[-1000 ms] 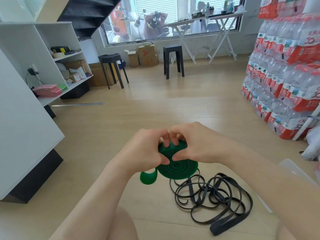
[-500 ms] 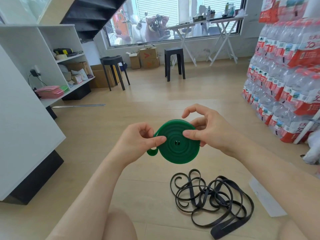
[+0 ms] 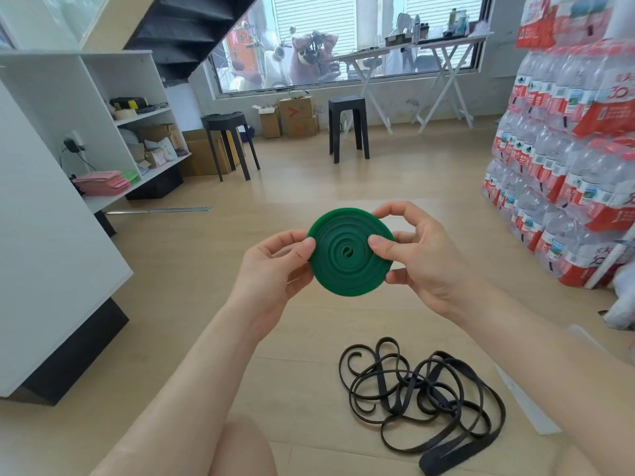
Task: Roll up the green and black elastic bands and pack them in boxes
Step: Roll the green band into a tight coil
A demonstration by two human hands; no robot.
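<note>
Black elastic band (image 3: 446, 458) is lying tangled on the floor (image 3: 171, 304) at five o'clock. Green elastic band (image 3: 350, 266), fully coiled, is being held at centre, the left grip (image 3: 275, 266) pinching its nine o'clock edge and the right grip (image 3: 419, 255) pinching three o'clock.

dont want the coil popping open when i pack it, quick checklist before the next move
1. Green elastic band wound into a tight flat coil, no loose tail showing: ok
2. Left hand pinches the coil's left edge: ok
3. Right hand holds its right side, thumb on the face: ok
4. Coil held apart from the black elastic band: ok
5. Black elastic band rolled: not ok, a loose tangle
6. Packing box near the hands: cannot tell
</note>
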